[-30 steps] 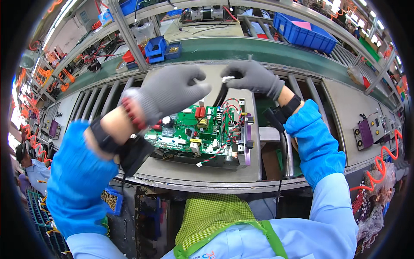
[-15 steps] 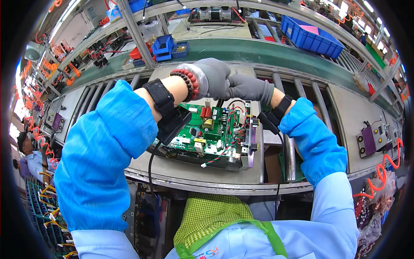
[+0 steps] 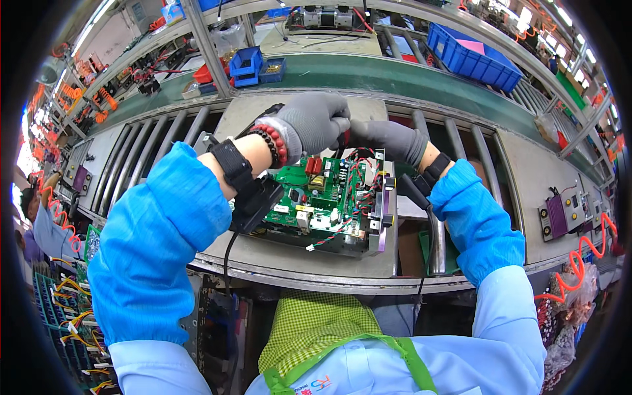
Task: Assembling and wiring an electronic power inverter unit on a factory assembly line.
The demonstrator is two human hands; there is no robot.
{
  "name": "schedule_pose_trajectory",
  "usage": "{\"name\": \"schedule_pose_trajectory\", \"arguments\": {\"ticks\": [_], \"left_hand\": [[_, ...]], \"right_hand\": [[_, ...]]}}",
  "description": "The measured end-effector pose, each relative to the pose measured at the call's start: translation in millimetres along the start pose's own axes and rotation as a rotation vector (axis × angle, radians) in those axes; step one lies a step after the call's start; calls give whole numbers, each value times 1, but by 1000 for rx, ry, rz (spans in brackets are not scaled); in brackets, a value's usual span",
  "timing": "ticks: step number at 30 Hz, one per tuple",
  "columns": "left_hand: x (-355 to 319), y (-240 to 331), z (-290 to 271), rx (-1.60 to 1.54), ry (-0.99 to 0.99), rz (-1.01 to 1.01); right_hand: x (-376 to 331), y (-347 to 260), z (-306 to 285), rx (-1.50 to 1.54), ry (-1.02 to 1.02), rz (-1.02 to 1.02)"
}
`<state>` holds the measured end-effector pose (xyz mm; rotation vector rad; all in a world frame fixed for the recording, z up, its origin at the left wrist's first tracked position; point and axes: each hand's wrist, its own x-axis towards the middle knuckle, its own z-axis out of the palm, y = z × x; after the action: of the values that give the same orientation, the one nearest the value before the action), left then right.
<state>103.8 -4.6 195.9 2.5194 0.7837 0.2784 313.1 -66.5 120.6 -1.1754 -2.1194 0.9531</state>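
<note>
A green circuit board [image 3: 299, 210] with many parts and wires sits in a metal housing that has a purple end panel [image 3: 384, 227], resting on a grey work plate [image 3: 296, 264]. Over the board's far edge, my left hand [image 3: 315, 122], in a grey glove, is closed, its fingers curled. Close to its right, my gloved right hand [image 3: 390, 139] has its fingers bent toward the left one. Between them shows a small red and dark piece [image 3: 343, 138], too covered to name. A red-and-white wire with a white connector [image 3: 311, 247] hangs over the near side.
Metal rollers [image 3: 484, 155] run on both sides of the plate. Another purple-panelled unit [image 3: 556, 217] stands at right. Beyond the green belt [image 3: 368, 69] are a large blue crate [image 3: 474, 56] and small blue bins [image 3: 247, 66]. A coiled orange hose [image 3: 576, 266] hangs at right.
My left hand has shifted slightly left, and a small gap with a red and dark piece now shows between the hands. My right hand is a little lower. The unit stays on its plate.
</note>
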Motion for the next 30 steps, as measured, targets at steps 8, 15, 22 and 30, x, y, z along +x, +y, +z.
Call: {"name": "schedule_pose_trajectory", "arguments": {"ticks": [8, 15, 22, 30], "left_hand": [[-37, 0, 3, 255, 184, 262], [-148, 40, 66, -330, -222, 197], [-113, 51, 164, -1863, -126, -358], [-95, 73, 182, -2009, -70, -279]], "right_hand": [[3, -10, 6, 483, -3, 242], [1, -16, -19, 68, -168, 175], [-24, -33, -31, -121, -206, 213], [-46, -36, -37, -259, -177, 210]]}}
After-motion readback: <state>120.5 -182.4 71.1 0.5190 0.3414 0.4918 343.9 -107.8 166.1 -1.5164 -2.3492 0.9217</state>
